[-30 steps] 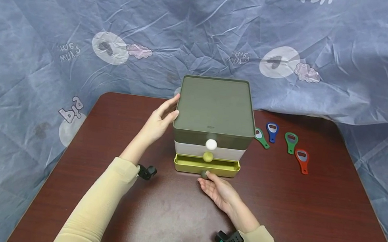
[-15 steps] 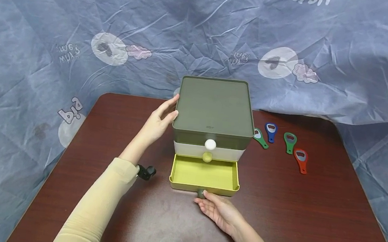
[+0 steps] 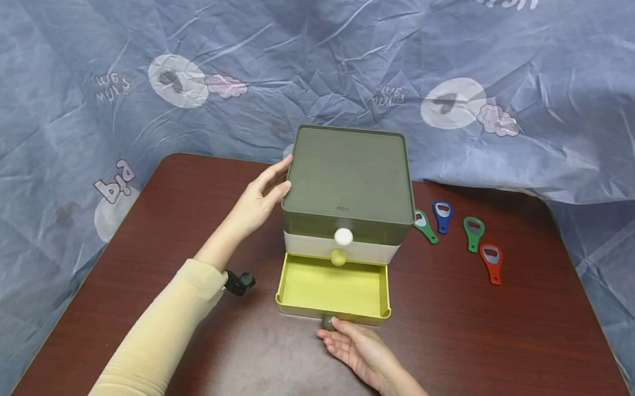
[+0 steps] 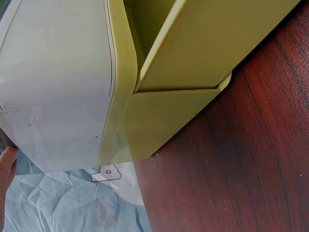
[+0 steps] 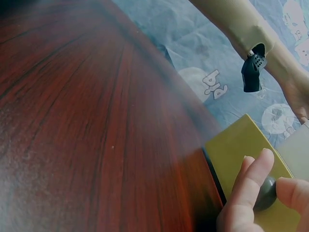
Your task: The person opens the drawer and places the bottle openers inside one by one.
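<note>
A small drawer cabinet (image 3: pixel 349 175) with a dark green top stands on the table. Its bottom yellow-green drawer (image 3: pixel 334 285) is pulled far out, with nothing lying in it. My right hand (image 3: pixel 358 353) pinches that drawer's round dark green knob (image 5: pixel 266 194) between thumb and fingers. Against the cabinet's upper left side rests my left hand (image 3: pixel 258 201), fingers extended along the edge. In the left wrist view only part of that hand shows at the left border, near the white middle section (image 4: pixel 58 96). Above the drawer are a white knob (image 3: pixel 344 237) and a yellow-green knob (image 3: pixel 338 257).
Right of the cabinet lie several bottle openers: a green one (image 3: pixel 427 227) close to its side, a blue one (image 3: pixel 441 216), another green one (image 3: pixel 473 234) and a red one (image 3: pixel 491 262). A blue printed cloth (image 3: pixel 334 50) hangs behind the dark red table (image 3: pixel 512 351).
The bottom drawer has slid out toward me, from slightly to widely pulled out, as my right hand drew back with its knob. My left hand has stayed on the cabinet's side.
</note>
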Demonstrator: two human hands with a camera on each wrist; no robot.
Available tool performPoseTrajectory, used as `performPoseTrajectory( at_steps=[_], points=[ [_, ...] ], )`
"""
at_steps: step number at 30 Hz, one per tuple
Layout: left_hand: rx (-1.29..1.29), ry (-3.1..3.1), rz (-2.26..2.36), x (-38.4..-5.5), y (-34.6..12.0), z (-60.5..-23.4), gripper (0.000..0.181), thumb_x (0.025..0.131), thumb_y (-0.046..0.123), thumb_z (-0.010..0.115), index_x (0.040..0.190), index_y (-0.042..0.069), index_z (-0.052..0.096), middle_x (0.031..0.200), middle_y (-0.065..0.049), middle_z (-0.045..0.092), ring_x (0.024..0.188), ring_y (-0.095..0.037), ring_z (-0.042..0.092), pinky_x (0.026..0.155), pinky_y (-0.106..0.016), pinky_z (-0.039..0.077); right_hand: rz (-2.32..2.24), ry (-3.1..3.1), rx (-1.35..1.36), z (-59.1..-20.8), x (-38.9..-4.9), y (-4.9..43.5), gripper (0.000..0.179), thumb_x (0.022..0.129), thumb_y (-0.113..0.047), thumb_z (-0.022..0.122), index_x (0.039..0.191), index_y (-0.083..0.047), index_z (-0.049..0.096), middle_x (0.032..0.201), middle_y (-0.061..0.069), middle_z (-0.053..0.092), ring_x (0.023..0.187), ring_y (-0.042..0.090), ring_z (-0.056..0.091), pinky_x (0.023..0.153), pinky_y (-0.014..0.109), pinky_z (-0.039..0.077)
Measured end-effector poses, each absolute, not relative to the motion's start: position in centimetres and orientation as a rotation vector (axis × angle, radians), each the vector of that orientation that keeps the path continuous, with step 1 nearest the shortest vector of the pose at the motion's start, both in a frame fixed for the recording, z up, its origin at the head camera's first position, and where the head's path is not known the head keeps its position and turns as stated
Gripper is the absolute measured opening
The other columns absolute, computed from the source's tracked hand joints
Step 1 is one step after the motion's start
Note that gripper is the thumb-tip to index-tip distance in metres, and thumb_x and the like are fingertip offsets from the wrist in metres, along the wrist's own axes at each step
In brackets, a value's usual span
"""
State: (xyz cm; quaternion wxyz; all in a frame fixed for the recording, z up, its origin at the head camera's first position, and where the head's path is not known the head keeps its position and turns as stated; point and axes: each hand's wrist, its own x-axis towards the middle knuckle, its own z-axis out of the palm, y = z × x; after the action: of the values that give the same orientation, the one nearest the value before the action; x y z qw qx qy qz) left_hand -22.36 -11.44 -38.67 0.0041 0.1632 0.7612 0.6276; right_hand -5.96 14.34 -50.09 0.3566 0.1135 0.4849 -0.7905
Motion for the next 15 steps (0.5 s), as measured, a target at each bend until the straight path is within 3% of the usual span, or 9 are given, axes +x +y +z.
performPoseTrajectory(
  at_steps=[8, 15],
  points=[
    [0.514, 2.378, 1.974, -22.3, -11.5, -38.6, 0.052, 0.104, 0.017, 0.048, 0.155, 0.018, 0.034, 0.158, -0.009, 0.037, 0.143, -0.026, 0.039, 0.113, -0.050, 0.039, -2.016, 1.311, 0.247, -50.3, -5.9, 14.5, 0.021, 0.100, -0.022, 0.057, 0.110, -0.003, 0.058, 0.097, 0.002, 0.074, 0.086, 0.006, 0.069, 0.080, 0.018, 0.057],
    [0.523, 2.380, 1.969, -22.4, -11.5, -38.7, 0.052, 0.105, 0.017, 0.048, 0.155, 0.017, 0.034, 0.159, -0.008, 0.035, 0.144, -0.024, 0.038, 0.114, -0.048, 0.039, -1.869, 1.472, 0.068, -49.8, -5.1, 16.0, 0.044, 0.101, -0.022, 0.056, 0.125, 0.014, 0.051, 0.098, 0.006, 0.074, 0.082, 0.007, 0.070, 0.077, 0.021, 0.059]
  ],
)
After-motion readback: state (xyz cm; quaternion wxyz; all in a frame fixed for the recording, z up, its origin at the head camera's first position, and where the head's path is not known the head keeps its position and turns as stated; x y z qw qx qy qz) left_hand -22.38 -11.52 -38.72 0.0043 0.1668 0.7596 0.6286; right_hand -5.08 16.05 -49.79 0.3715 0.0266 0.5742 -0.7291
